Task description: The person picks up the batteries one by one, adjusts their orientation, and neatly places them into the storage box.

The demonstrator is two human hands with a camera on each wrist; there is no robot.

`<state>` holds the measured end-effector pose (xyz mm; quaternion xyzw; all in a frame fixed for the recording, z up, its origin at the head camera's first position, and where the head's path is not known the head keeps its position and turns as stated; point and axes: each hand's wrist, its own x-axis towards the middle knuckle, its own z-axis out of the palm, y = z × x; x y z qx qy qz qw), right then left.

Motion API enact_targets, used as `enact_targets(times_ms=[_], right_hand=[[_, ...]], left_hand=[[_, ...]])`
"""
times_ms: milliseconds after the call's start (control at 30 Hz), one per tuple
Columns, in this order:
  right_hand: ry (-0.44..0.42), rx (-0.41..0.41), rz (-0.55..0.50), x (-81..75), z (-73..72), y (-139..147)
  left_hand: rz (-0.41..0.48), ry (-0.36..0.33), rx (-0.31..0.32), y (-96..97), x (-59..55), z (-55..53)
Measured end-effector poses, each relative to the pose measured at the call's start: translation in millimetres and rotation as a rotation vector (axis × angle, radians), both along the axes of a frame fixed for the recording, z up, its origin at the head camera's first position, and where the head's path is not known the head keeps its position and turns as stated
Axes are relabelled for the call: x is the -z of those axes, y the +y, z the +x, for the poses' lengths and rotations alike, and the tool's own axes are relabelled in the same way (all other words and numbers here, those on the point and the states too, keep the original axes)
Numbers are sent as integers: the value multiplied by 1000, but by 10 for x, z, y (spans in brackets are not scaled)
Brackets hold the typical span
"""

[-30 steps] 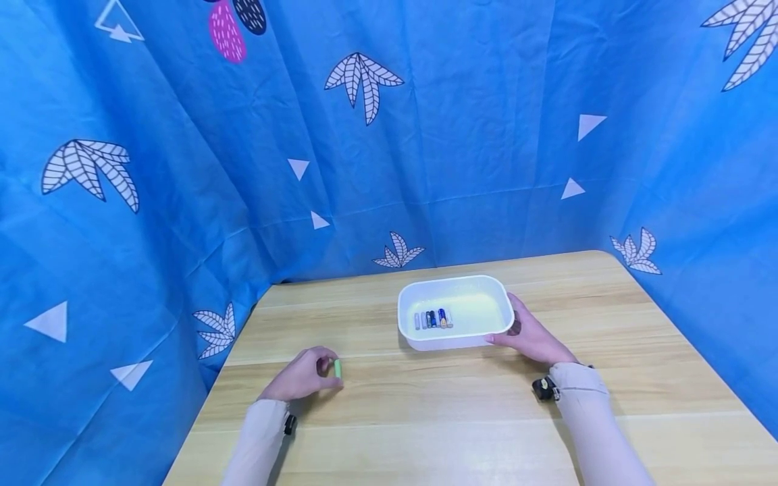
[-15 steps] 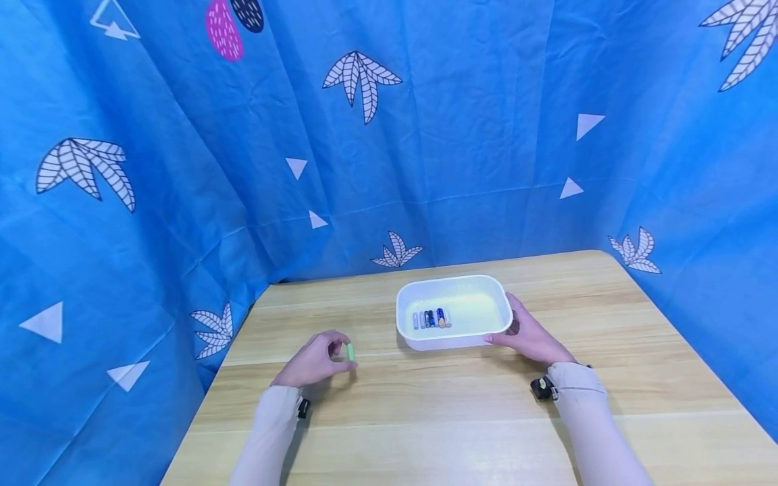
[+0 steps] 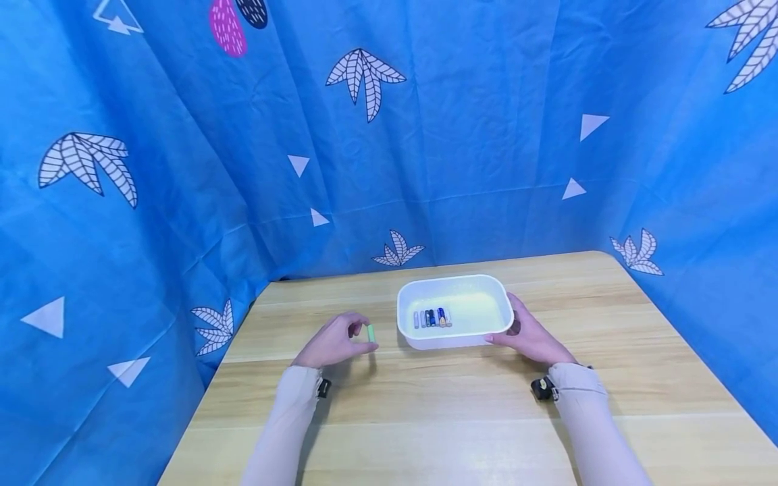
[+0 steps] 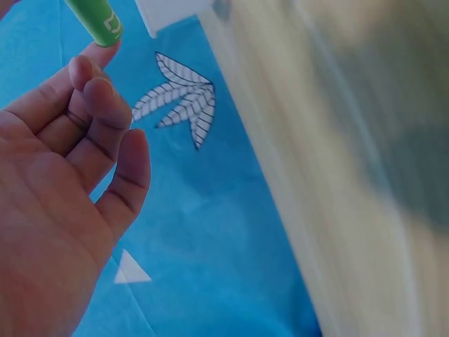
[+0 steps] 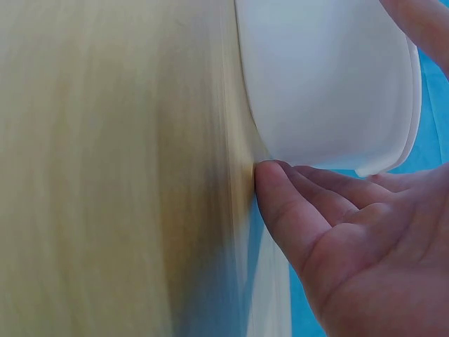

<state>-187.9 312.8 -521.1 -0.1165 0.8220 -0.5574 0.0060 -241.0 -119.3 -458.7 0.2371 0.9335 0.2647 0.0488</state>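
My left hand (image 3: 335, 341) pinches a green battery (image 3: 371, 333) upright between thumb and fingertips, raised over the table left of the white plastic container (image 3: 450, 342). In the left wrist view the lower end of the battery shows a pale printed mark, and the other fingers are bent below it. At the container's right end, my right hand (image 3: 531, 334) holds it, thumb at the front rim and fingers round the far side. Several batteries (image 3: 432, 318), pale, dark and blue, lie side by side in a row in the left part of the container.
The wooden table (image 3: 437, 418) carries the container near its far edge. A blue patterned curtain (image 3: 474, 135) hangs behind the table and along both sides. Dark wrist devices (image 3: 543, 388) sit on both sleeves.
My left hand has carried the battery right and away from me, closer to the container. The right hand and the container have stayed in place.
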Motion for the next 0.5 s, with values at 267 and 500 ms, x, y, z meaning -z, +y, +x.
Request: enact_targets(times_ms=[267,500], right_hand=[[-9,-11,-16,-12,5,-8],[-10,-5,-14,-7,7,-2]], left_hand=[[4,14,24,229,-129,-69],[23,15,39,449,-222,-159]])
